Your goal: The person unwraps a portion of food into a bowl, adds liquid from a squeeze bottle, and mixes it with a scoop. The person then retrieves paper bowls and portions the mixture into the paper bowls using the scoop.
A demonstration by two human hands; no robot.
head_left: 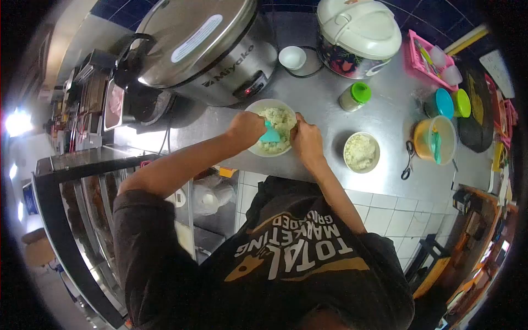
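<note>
My left hand [247, 130] is closed around a turquoise rice paddle [269, 135], its blade pressed into the rice [281, 122] in a white bowl [265, 150]. The pale rice looks flecked with green. Gripping the right rim of that bowl is my right hand [308, 141], fingers bent around the edge. To the right of it, a second white bowl [375, 161] holds similar pale, crumbly rice. A jar with a green lid [360, 93] stands behind this second bowl.
A large Miyako rice cooker [220, 71] stands behind the bowl, beside a small white bowl [292, 58] and a flowered rice cooker [352, 55]. Rightward are black scissors [407, 160], a tub [423, 137] with a turquoise utensil, coloured cups [443, 103] and a pink basket [426, 63].
</note>
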